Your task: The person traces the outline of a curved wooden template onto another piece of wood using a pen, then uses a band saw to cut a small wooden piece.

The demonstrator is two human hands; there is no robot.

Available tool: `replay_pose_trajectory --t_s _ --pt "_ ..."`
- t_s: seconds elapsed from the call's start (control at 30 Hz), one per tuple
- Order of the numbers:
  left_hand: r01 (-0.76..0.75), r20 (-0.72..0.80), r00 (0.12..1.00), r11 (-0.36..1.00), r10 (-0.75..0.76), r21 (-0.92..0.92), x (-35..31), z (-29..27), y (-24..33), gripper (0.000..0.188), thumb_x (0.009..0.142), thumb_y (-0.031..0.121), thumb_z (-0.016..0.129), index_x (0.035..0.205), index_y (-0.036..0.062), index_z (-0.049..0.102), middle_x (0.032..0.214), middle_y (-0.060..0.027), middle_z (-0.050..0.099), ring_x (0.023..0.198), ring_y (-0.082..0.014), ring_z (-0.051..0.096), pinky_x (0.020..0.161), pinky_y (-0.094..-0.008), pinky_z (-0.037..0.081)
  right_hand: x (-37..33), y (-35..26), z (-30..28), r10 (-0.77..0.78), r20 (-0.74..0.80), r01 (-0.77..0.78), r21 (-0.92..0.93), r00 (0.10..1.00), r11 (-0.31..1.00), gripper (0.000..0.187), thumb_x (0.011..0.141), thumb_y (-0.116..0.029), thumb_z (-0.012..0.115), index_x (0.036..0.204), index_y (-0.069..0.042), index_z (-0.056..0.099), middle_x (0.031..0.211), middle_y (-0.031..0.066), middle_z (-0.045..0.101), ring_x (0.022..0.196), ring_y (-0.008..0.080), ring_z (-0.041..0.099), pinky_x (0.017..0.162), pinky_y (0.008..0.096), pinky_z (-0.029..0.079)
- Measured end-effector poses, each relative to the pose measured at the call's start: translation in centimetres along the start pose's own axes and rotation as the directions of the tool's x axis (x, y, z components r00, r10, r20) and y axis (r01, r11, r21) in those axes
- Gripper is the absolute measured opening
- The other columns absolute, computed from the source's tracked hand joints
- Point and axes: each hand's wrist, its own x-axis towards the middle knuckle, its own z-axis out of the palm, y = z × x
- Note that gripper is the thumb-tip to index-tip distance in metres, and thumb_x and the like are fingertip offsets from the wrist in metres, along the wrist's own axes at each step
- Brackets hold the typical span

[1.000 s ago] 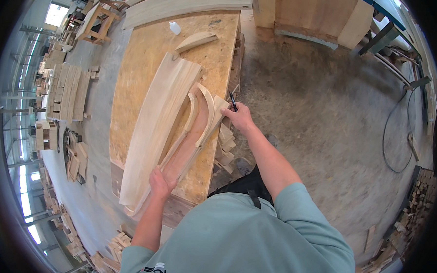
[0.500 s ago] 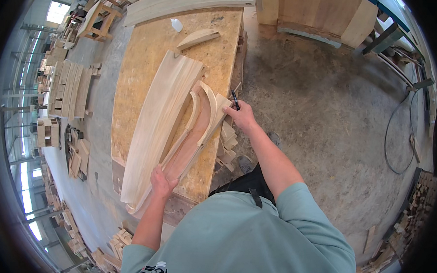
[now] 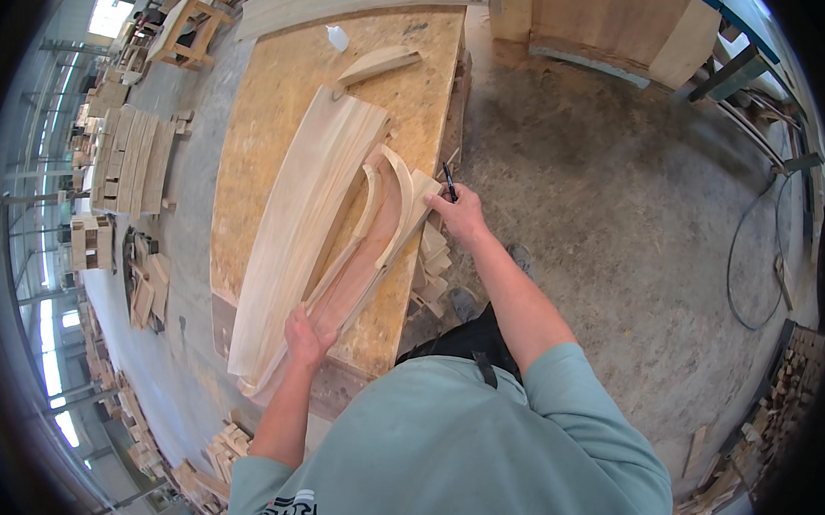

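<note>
A long, narrow wooden template [image 3: 366, 252] with curved raised strips lies slantwise on the workbench. My left hand [image 3: 309, 338] is closed around its near part, thumb on top. My right hand [image 3: 461, 213] grips the light wooden block [image 3: 416, 204] at the template's far right side. A black pen [image 3: 449, 180] sticks up from the fingers of that same hand. Left of the template, and partly against it, rests a wide, gently curved wooden panel [image 3: 301, 225]. The undersides of both hands' grips are hidden.
The worn yellow-brown workbench [image 3: 253, 112] carries a short curved wood piece [image 3: 378, 65] and a small white bottle [image 3: 337, 39]. Long curved boards [image 3: 359, 4] lie across its far end. Wood offcuts [image 3: 432, 263] are piled beside its right edge. Stacked panels [image 3: 133, 162] stand at left; a cable [image 3: 732, 271] hangs at right.
The whole scene sits slightly shifted in the picture. Both hands keep their hold, and the pen stands a little more upright.
</note>
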Motion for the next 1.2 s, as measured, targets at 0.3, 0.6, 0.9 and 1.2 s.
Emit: replay_pose_trajectory --t_s 0.3,0.6,0.9,1.2 --pt "0.001 -0.024 1.0 1.0 -0.001 -0.01 0.1 -0.1 0.1 0.094 0.059 0.02 0.095 0.136 -0.0026 0.045 0.124 -0.0266 0.059 0.118 -0.0441 0.056 0.101 -0.0502 0.046 -1.0 -1.0 0.5 -0.005 -0.003 0.005 0.01 1.0 1.0 0.027 0.084 -0.021 0.082 0.087 -0.005 0.061 0.075 -0.0058 0.053 0.068 0.0067 0.047 0.061 0.0255 0.043" --pt "-0.022 -0.031 0.999 1.0 0.021 -0.018 0.3 -0.2 -0.1 0.095 0.059 0.022 0.096 0.136 -0.0038 0.046 0.124 -0.0257 0.059 0.118 -0.0435 0.056 0.101 -0.0497 0.047 -0.4 0.2 0.1 -0.022 -0.007 0.021 -0.047 1.0 0.999 0.036 0.082 -0.026 0.083 0.077 -0.006 0.054 0.073 -0.0031 0.055 0.066 0.0086 0.048 0.061 0.0288 0.044" --pt "-0.039 -0.045 0.998 0.999 0.038 -0.018 0.0 0.1 -0.4 0.094 0.059 0.022 0.096 0.136 -0.0045 0.048 0.125 -0.0252 0.059 0.12 -0.0427 0.055 0.103 -0.0488 0.046 -0.2 0.2 0.2 0.014 0.024 -0.015 0.005 1.0 1.0 0.028 0.083 -0.024 0.083 0.09 -0.002 0.066 0.073 -0.0048 0.056 0.066 0.0066 0.049 0.06 0.0267 0.044" --pt "-0.031 -0.049 0.998 0.999 0.031 0.006 0.0 0.5 -0.5 0.095 0.059 0.021 0.094 0.137 -0.0022 0.046 0.124 -0.0237 0.058 0.117 -0.0422 0.055 0.102 -0.0484 0.046 -0.4 -0.5 0.1 -0.036 0.023 0.037 -0.048 0.999 0.998 0.025 0.086 -0.026 0.081 0.09 -0.004 0.068 0.076 -0.0045 0.059 0.066 0.0059 0.048 0.059 0.0258 0.041"
